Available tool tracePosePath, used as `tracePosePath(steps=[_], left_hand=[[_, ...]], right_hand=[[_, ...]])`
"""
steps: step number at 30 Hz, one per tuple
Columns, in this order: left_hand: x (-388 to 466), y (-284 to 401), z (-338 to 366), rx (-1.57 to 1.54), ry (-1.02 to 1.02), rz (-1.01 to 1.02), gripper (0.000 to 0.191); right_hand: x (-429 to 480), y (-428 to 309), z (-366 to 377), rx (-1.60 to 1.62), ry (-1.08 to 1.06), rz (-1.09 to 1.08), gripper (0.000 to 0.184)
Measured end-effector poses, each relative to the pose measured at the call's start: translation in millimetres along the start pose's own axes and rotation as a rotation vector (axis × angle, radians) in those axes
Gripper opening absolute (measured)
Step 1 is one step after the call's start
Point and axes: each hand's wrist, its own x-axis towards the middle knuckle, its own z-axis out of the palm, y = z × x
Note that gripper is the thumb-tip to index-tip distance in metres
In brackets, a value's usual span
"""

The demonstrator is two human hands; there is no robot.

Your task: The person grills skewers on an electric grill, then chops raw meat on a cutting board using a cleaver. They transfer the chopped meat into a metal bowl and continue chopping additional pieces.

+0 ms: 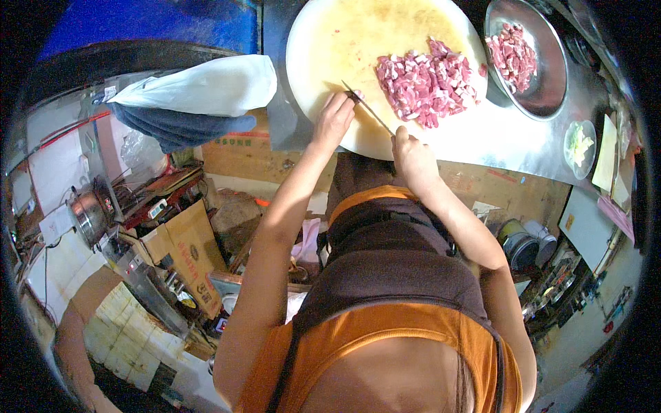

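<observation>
My right hand (415,157) grips the handle of a kitchen knife (373,111), its narrow blade slanting up and left over a round, yellow-stained cutting board (335,46). My left hand (333,118) rests at the board's near left, fingertips against the blade around a small dark spot. Whether it pinches something there is too small to tell. Right of the blade lies a heap of chopped raw pink meat (428,85) with pale fatty bits. Beyond the board's right rim, a steel bowl (550,82) holds more cut meat (511,57).
On the metal worktop (496,139), a small dish (568,155) of pale green pieces stands at right. A white plastic bag (206,85) and dark blue cloth (181,126) hang left. Below stand a cardboard box (193,253), a metal pot (88,217) and buckets (519,248).
</observation>
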Motion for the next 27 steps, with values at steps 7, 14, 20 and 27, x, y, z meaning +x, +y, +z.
tracePosePath(steps=[7,14,20,27], left_hand=[[-4.9,-8.1,3.2,-0.020,0.017,-0.022,0.026],[11.6,-37.3,-34.6,-0.073,0.284,-0.295,0.013],[157.5,-81.9,-13.3,-0.138,0.224,-0.181,0.024],[266.2,-105.6,53.0,0.164,0.258,-0.217,0.034]], right_hand=[[63.7,-18.9,30.3,0.030,0.172,-0.047,0.011],[15.0,30.9,42.3,0.122,0.268,-0.047,0.015],[23.5,44.5,29.1,0.266,0.193,0.070,0.022],[-7.1,59.9,-51.5,0.527,0.298,0.239,0.020]])
